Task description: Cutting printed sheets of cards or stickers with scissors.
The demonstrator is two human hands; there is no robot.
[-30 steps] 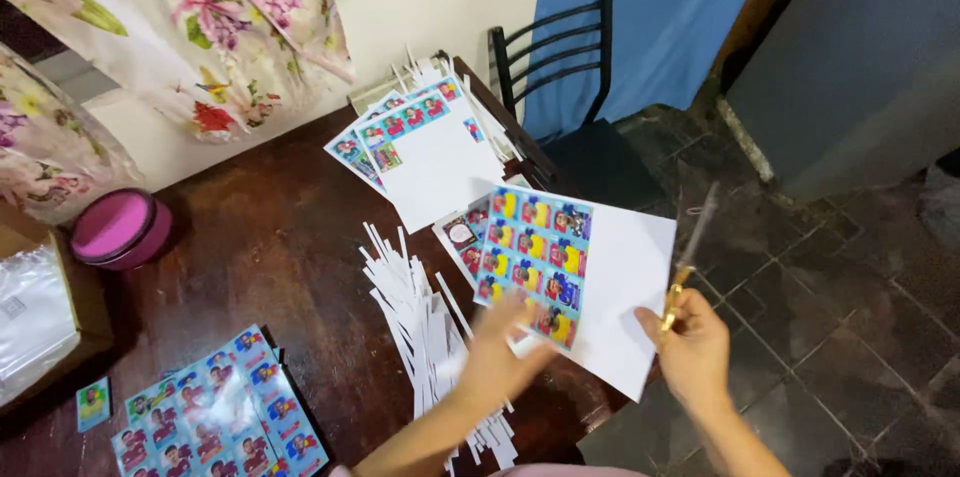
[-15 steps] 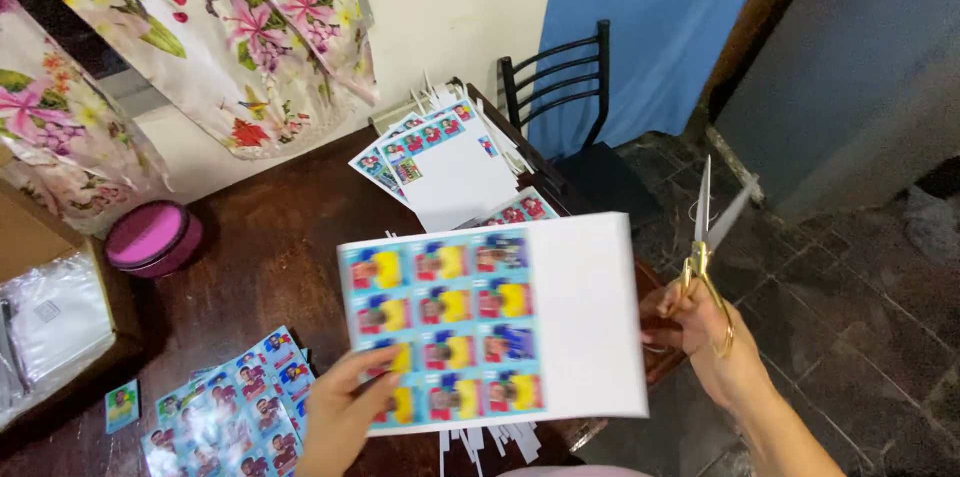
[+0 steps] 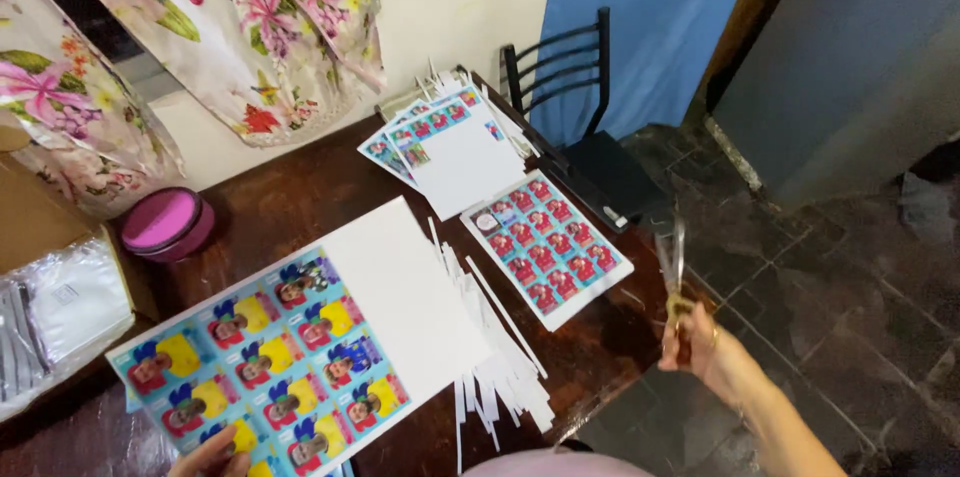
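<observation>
Left hand: at the bottom edge, fingers pinched on the near edge of the printed sheet; half a second ago it held that sheet raised upright before the camera, and now the sheet lies lowered and tilted flat over the desk, its printed half to the left, its blank white half to the right.

Right hand: closed on the handles of the scissors, blades up and nearly together, out beyond the desk's right edge over the tiled floor; it has stayed in much the same place.

Desk: dark wood, now seen more fully.

Chair: black metal, at the desk's far corner, before a blue curtain.

Second printed sheet: flat on the desk, right of the held sheet, uncovered now that the held sheet is down.

Stack of sheets: far end of the desk.

Paper strips: white offcuts heaped under and beside the held sheet's right edge.

Pink round container: left, near the wall.
</observation>
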